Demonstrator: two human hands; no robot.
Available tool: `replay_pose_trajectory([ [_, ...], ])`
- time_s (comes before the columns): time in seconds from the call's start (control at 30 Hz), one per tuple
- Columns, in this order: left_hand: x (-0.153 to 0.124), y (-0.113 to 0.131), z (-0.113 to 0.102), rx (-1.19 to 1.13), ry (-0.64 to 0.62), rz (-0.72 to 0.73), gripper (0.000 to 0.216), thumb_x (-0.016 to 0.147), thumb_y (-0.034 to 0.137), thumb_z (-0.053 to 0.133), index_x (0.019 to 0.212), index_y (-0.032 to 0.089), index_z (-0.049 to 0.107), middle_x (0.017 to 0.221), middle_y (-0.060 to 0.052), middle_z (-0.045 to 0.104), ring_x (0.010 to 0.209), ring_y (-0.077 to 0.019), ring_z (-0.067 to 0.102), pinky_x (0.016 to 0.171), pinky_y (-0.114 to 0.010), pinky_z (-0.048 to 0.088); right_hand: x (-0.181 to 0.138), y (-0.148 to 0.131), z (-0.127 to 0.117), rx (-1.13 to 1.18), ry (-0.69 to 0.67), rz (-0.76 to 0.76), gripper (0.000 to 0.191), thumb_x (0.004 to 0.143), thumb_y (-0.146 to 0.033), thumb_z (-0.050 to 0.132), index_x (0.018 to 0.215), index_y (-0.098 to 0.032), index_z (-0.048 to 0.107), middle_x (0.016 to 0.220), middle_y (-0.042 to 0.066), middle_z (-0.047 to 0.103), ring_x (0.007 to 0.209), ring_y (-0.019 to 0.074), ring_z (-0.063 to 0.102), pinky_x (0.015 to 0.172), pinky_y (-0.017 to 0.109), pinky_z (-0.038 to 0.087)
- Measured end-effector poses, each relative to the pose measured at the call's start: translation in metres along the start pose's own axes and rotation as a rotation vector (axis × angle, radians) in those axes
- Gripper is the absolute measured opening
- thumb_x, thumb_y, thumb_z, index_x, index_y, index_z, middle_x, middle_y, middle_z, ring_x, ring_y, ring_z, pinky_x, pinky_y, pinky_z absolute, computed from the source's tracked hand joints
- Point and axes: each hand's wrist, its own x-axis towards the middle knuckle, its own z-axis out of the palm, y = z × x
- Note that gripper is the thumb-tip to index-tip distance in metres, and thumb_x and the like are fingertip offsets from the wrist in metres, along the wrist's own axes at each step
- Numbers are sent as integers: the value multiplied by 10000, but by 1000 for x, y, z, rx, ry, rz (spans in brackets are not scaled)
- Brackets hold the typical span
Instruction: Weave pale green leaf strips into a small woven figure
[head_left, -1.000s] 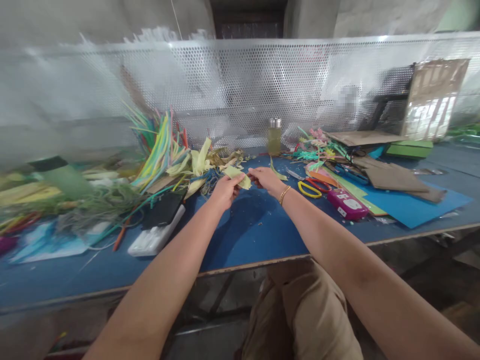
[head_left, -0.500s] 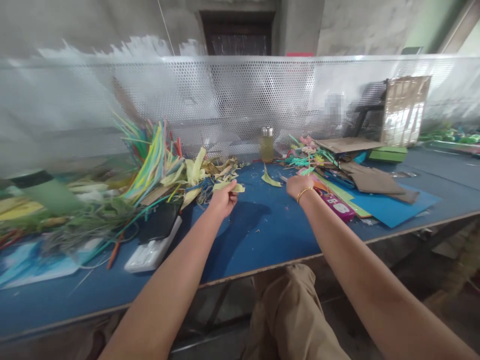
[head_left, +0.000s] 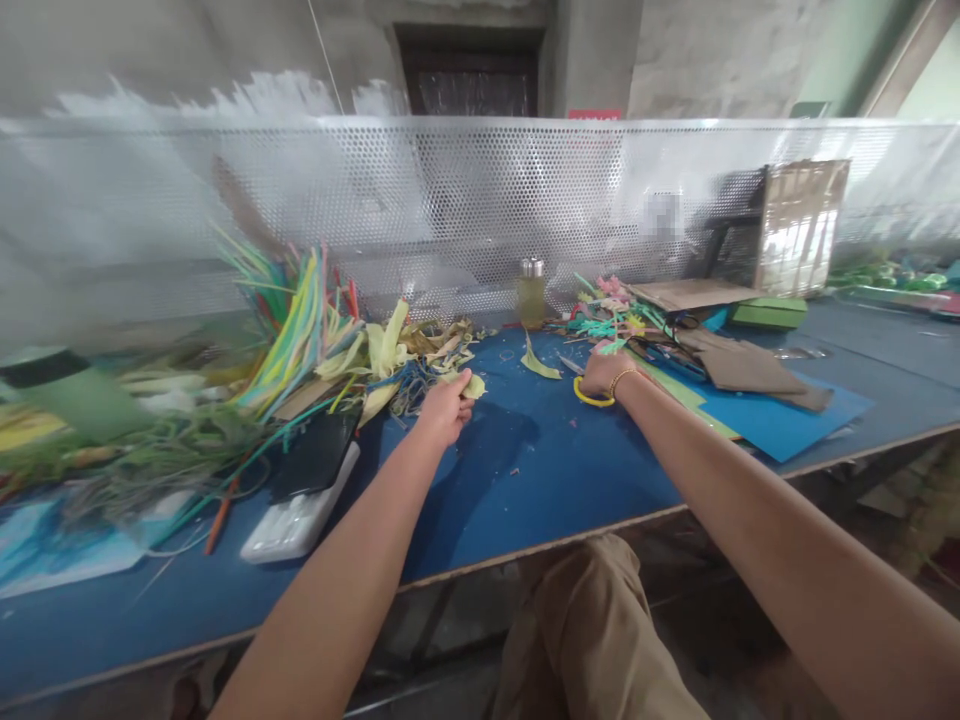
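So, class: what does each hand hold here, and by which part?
The left hand pinches a yellow-green leaf strip at its near end. The right hand grips the yellow-handled scissors at the handles.

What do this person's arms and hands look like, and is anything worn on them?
Both forearms are bare, with no sleeves in view and no gloves. The left hand shows no rings or bands. The right hand has a thin gold-coloured bangle at the wrist. Khaki trousers show below the table edge.
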Motion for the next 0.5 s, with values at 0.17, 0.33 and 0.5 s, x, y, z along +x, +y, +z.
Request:
replay_pose_trajectory([
  [0.17, -1, 4, 2, -92, 9, -112, 250, 720, 128, 769, 696, 141, 520, 538, 72, 450, 371, 4, 407, 327, -72, 235, -9, -1, -3, 630, -218, 53, 123, 752, -228, 631, 707, -114, 633, 612, 120, 638, 666, 257, 680, 591, 328, 541],
  [0.33, -4, 13, 4, -293, 79, -123, 158, 801, 115, 692, 736, 142, 550, 574, 50, 518, 439, -16, 522, 375, -68, 372, -33, 2, 7, 1459, -281, 9, 37, 814, -151, 563, 780, -160, 553, 549, 12, 577, 503, 142, 595, 476, 239, 500],
  [0.5, -10, 14, 9, -385, 29, -86, 117, 823, 107, 649, 747, 147, 568, 579, 36, 536, 499, -34, 564, 405, -75, 395, -76, -31, 16, 2091, -307, -197, 24, 843, -181, 556, 822, -172, 549, 548, -37, 517, 490, 68, 514, 541, 184, 494],
])
